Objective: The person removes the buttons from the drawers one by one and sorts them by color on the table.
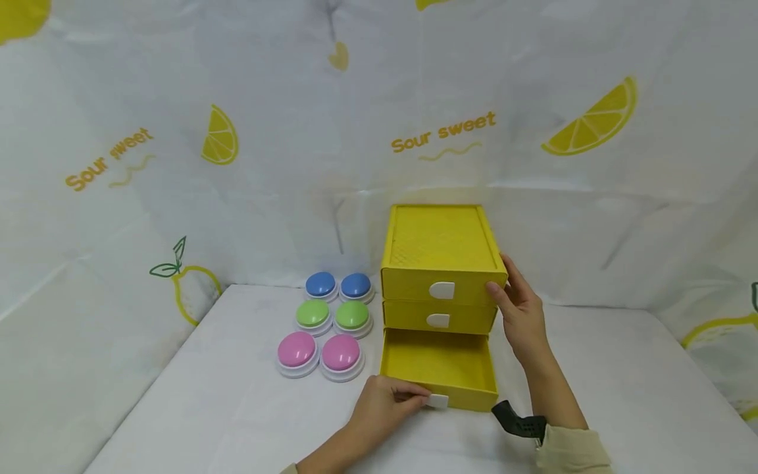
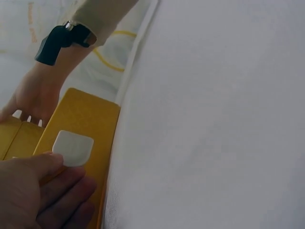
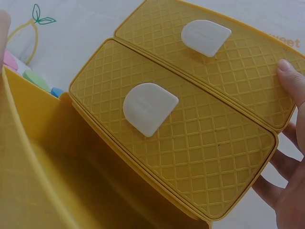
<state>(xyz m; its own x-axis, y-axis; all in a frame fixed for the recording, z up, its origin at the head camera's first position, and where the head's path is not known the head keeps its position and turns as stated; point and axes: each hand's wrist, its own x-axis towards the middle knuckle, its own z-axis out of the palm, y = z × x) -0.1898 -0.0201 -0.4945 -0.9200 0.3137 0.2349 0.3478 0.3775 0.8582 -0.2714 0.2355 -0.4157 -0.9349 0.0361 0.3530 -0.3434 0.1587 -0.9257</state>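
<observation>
A yellow drawer cabinet (image 1: 444, 237) with three stacked drawers stands toward the back of the table. Its bottom drawer (image 1: 470, 399) is pulled out, and the visible inside holds nothing. My left hand (image 1: 381, 407) pinches the white tab handle (image 2: 74, 149) on that drawer's front, thumb on top. At the cabinet's right side, my right hand (image 1: 524, 322) holds the upper corner, its thumb on the top drawer's front and its fingers along the side. The top drawer (image 3: 238, 52) and middle drawer (image 3: 190, 148) are closed, each with a white tab.
Left of the cabinet stand several round push buttons on white bases: two pink (image 1: 341, 353), two green (image 1: 352, 315) and two blue (image 1: 356, 284). A white cloth (image 1: 207, 388) covers the table. Behind hangs a lemon-print sheet (image 1: 296, 178). A black wrist device (image 1: 521, 421) sits on the right wrist.
</observation>
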